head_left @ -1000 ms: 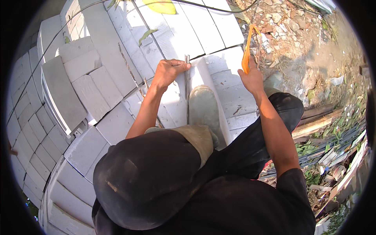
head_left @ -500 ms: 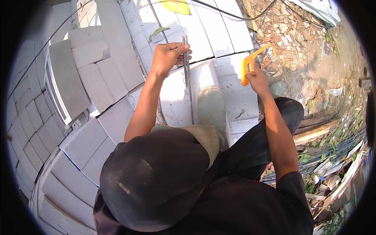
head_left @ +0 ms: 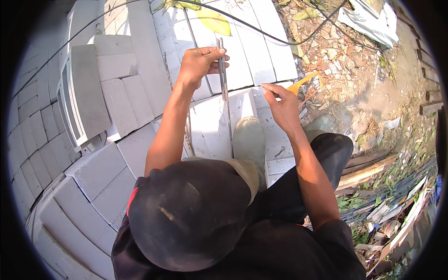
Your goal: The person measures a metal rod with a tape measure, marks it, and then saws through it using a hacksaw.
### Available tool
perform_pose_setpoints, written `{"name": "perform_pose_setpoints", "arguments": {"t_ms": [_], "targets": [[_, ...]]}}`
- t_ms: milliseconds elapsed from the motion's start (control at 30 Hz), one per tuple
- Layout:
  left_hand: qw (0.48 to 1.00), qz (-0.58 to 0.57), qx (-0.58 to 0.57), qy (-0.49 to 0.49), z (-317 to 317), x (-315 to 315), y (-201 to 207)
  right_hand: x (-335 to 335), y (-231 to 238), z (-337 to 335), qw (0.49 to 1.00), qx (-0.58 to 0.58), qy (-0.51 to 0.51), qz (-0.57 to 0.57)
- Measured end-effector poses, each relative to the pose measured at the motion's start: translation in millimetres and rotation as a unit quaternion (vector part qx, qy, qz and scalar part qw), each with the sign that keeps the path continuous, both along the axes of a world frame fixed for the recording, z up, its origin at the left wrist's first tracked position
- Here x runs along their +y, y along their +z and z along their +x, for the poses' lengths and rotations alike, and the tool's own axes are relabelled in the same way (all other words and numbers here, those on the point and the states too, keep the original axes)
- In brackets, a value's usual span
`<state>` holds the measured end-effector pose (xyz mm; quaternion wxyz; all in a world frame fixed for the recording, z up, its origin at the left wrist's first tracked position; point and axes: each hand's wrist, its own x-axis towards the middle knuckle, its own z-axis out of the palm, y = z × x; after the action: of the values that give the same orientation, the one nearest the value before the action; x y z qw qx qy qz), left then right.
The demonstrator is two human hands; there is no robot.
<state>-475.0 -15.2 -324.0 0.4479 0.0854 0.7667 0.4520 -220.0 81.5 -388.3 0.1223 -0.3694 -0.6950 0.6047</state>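
Observation:
My left hand (head_left: 198, 65) is closed around two thin dark metal rods (head_left: 224, 86), gripping them near their upper ends. One rod is shorter; the longer one runs down toward my boot (head_left: 248, 135). To the right, my right hand (head_left: 283, 105) is empty, its index finger and thumb apart and stretched toward the rods. A yellow-framed hacksaw (head_left: 305, 81) lies just beyond that hand, which hides part of it.
White blocks (head_left: 105, 184) are stacked at left and under the rods. A grey board with a white frame (head_left: 86, 93) leans there. A black cable (head_left: 261, 32) crosses the top. Rubble (head_left: 343, 58), wood planks (head_left: 366, 170) and a white sack (head_left: 373, 23) lie right.
My right hand has let go of the yellow hacksaw and moved left toward the rods. The left hand keeps its hold on them. The view has shifted slightly.

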Motion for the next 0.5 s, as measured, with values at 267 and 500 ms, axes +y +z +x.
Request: {"name": "perform_pose_setpoints", "arguments": {"t_ms": [267,500], "targets": [[0.998,0.018,-0.041,0.041,-4.1,5.5,-29.0,2.9,-101.3,12.2,0.966,-0.178,0.069,0.173],[0.999,-0.001,-0.042,0.032,-7.6,7.9,-27.9,-26.5,-148.2,3.5,0.937,-0.226,0.184,0.194]]}}
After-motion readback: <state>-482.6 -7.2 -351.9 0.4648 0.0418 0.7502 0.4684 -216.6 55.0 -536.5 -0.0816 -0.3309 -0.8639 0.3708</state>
